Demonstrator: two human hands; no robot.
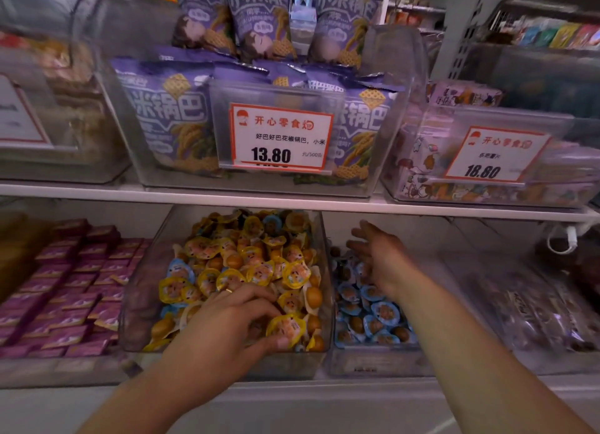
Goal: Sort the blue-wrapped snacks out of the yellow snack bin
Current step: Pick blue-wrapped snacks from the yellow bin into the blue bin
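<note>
Head view shows two bare hands working at the lower shelf of a shop rack. The yellow snack bin, a clear tub heaped with small round yellow-wrapped snacks, sits straight ahead; just to its right stands a second clear bin filled with blue-wrapped ones.

The left hand lies low in the front of the yellow bin, fingers curled down into the pile and thumb against a yellow snack at the front right. Whether it actually pinches anything I cannot tell, since the fingertips are buried among wrappers. The right hand hovers over the blue bin, fingers spread and loose, holding nothing that shows.

Blue-wrapped snacks remain mixed in the yellow bin. One lies at the left edge of the pile, just beyond and to the left of the left hand's knuckles. Another sits far back near the rear wall. A scrap of blue also peeks out beside the left wrist.

The nearest stray lies on the left hand's side, away from the blue bin, so the left hand is clearly closer to it, while the right would have to cross the whole pile. These snacks are round, with no long axis to line up with. The rear one lies roughly between both hands in reach, a little nearer the right.
</note>
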